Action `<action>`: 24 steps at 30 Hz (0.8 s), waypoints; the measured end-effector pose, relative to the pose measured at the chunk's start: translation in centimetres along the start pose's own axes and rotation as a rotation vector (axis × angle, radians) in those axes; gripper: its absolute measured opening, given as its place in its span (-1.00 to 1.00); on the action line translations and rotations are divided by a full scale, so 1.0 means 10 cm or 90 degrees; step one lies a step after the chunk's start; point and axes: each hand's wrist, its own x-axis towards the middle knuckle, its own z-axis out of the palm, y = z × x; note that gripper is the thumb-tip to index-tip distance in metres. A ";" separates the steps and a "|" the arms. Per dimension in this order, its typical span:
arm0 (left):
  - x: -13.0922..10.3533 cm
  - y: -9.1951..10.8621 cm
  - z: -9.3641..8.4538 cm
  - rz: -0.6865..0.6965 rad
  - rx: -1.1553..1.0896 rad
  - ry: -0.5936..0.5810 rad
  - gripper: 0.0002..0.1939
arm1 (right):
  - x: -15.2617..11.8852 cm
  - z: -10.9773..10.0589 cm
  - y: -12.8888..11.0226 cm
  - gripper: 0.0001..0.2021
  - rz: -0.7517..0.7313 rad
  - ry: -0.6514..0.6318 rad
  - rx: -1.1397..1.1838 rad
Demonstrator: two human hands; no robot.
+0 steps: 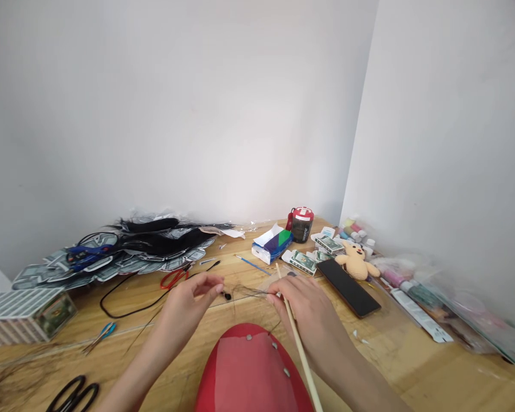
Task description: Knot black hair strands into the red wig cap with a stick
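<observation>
My right hand (305, 303) is closed, with a thin wisp of dark hair strands (249, 290) pinched at its fingertips. A pale wooden stick (299, 343) runs up through the same hand. My left hand (195, 294) is raised beside the loose end of the wisp, thumb and fingertips pressed together; what they pinch, if anything, is too fine to make out. Below both hands stands a red rounded dome (253, 372) with several small grey lumps on it. A small black object (227, 296) shows just past the left fingertips.
Black-handled scissors (74, 395) and small blue scissors (100, 336) lie at left, near a box (30, 316). Black hair bundles (163, 240) lie at the back left. A tissue pack (272, 246), a phone (348, 288) and a plush toy (356, 260) are at right.
</observation>
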 end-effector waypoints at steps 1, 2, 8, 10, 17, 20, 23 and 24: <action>-0.01 0.01 -0.01 0.018 0.030 0.025 -0.69 | 0.00 0.00 0.00 -0.84 -0.003 -0.002 0.000; -0.03 0.02 -0.01 0.041 0.057 0.041 -0.68 | 0.00 0.01 0.00 -0.83 -0.009 -0.003 0.000; -0.25 0.17 0.29 0.187 0.137 -0.089 -0.67 | -0.03 0.04 -0.05 -0.83 -0.056 -0.012 -0.003; -0.26 0.18 0.35 0.202 0.156 -0.139 -0.77 | -0.03 0.02 -0.05 -0.82 -0.065 -0.014 -0.010; -0.20 0.22 0.16 0.103 0.174 -0.261 -0.63 | 0.01 -0.09 0.09 -0.78 -0.089 -0.036 -0.089; -0.19 0.25 0.04 0.064 0.163 -0.304 -0.59 | 0.05 -0.12 0.16 -0.74 -0.091 -0.034 -0.123; -0.19 0.28 -0.04 0.035 0.128 -0.348 -0.56 | 0.06 -0.12 0.20 -0.72 -0.095 -0.037 -0.141; -0.20 0.28 -0.07 0.022 0.114 -0.364 -0.56 | 0.06 -0.12 0.21 -0.73 -0.096 -0.040 -0.143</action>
